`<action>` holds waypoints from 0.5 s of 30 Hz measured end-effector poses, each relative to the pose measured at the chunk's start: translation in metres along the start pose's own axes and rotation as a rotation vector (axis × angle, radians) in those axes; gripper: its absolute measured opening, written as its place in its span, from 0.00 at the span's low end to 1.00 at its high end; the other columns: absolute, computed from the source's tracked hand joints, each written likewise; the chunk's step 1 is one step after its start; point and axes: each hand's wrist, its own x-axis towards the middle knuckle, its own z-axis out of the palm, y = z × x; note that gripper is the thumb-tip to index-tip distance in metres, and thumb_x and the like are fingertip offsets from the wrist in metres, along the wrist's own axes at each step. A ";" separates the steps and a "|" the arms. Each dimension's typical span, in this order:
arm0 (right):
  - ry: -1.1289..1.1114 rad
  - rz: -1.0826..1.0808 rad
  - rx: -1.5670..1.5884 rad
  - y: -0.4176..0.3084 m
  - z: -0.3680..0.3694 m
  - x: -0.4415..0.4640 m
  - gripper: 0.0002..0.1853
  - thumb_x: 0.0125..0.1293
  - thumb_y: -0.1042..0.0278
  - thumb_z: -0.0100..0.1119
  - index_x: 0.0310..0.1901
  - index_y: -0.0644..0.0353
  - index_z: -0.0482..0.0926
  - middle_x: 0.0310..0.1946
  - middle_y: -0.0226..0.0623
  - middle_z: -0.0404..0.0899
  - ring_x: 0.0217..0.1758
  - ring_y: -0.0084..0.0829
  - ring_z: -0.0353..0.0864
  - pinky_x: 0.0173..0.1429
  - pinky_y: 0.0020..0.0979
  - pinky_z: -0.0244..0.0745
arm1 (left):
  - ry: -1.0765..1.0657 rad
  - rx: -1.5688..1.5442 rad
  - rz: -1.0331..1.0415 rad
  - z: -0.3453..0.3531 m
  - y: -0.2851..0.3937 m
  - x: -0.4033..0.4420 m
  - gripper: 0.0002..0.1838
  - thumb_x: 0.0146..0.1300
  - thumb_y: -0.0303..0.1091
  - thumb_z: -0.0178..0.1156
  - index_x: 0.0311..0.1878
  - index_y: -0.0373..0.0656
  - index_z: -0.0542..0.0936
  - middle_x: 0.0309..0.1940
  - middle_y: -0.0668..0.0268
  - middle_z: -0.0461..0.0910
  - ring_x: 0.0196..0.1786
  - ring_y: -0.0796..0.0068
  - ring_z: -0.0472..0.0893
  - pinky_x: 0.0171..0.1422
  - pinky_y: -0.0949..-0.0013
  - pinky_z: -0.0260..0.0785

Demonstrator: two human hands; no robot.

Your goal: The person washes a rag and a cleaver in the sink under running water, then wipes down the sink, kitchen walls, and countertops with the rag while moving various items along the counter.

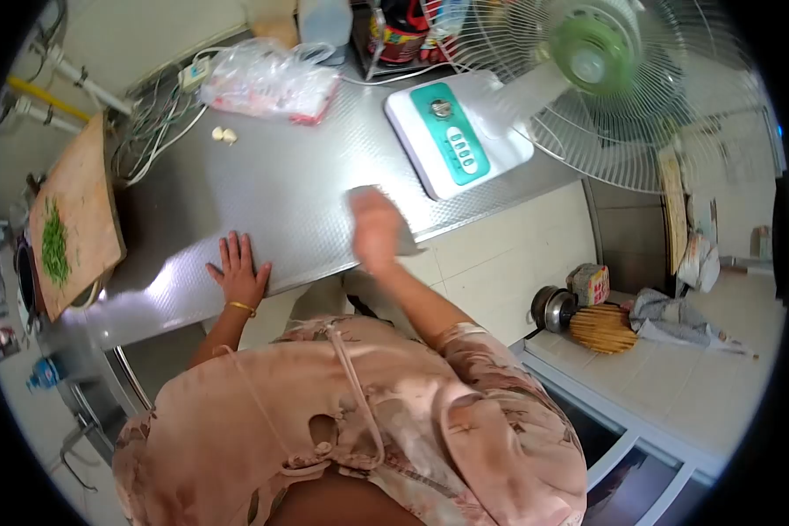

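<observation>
My left hand (239, 277) lies flat on the metal countertop (280, 193) near its front edge, fingers spread, with a yellow bracelet at the wrist. My right hand (376, 232) is blurred by motion and presses a grey cloth (408, 239) against the counter. Part of the cloth shows past the hand on both sides, close to the front edge; the palm hides the rest. Two pale garlic cloves (223, 135) sit farther back on the counter, apart from both hands.
To the right stands a fan (460, 131) with a white and green base. A plastic bag (267, 83) and tangled cables (162, 131) are at the back. At the left, a cutting board (96, 197) carries chopped greens (54, 245). A metal pot (554, 307) stands lower right.
</observation>
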 end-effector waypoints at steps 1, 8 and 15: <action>-0.282 -0.040 0.198 -0.014 0.016 -0.012 0.10 0.46 0.80 0.51 0.32 0.64 0.78 0.40 0.47 0.76 0.47 0.44 0.74 0.52 0.41 0.68 | 0.006 0.006 0.002 -0.001 0.000 0.000 0.39 0.61 0.57 0.48 0.71 0.51 0.50 0.73 0.66 0.41 0.75 0.62 0.38 0.66 0.31 0.28; -0.471 -0.331 -0.045 0.005 -0.039 -0.026 0.15 0.54 0.74 0.51 0.46 0.59 0.76 0.53 0.42 0.72 0.58 0.41 0.70 0.61 0.42 0.64 | -0.002 -0.023 -0.001 -0.009 0.003 -0.003 0.40 0.58 0.56 0.52 0.70 0.50 0.52 0.73 0.66 0.41 0.75 0.60 0.38 0.66 0.31 0.31; -0.165 0.093 -0.254 0.180 -0.169 -0.020 0.20 0.52 0.77 0.53 0.49 0.57 0.72 0.51 0.41 0.70 0.56 0.43 0.66 0.59 0.43 0.60 | 0.290 -0.261 0.113 0.004 0.070 0.015 0.40 0.55 0.52 0.59 0.66 0.38 0.59 0.67 0.46 0.54 0.69 0.45 0.53 0.68 0.43 0.44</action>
